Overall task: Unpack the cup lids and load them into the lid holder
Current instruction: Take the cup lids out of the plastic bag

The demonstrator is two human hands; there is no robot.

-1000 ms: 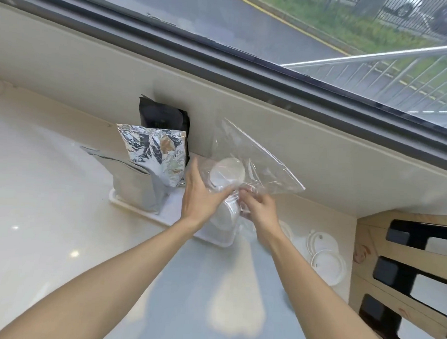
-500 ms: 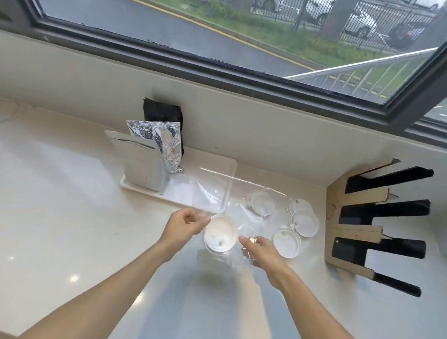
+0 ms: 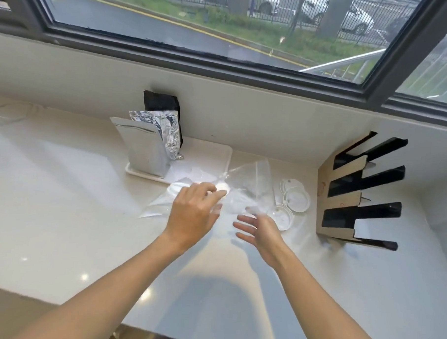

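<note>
A clear plastic bag (image 3: pixel 245 178) lies crumpled on the pale counter, with blurred white cup lids (image 3: pixel 237 204) in or under it. My left hand (image 3: pixel 192 214) hovers palm down over the bag's left part, fingers loosely curved and apart, tips by a bright white lid (image 3: pixel 222 187). My right hand (image 3: pixel 262 233) is just right of it, fingers spread and holding nothing. Three loose white lids (image 3: pixel 296 199) lie between the bag and the lid holder (image 3: pixel 344 197), a brown stand with black slots at the right.
A white tray (image 3: pixel 218 153) behind the bag carries a silver foil pouch (image 3: pixel 141 150), a crumpled foil bag and a black bag (image 3: pixel 160 102). The wall and a window sill run along the back. The counter's front edge is near my elbows.
Both hands have let go of the lid stack and the bag, which now lie on the counter. The view has pulled back and my hands have spread open above the bag.
</note>
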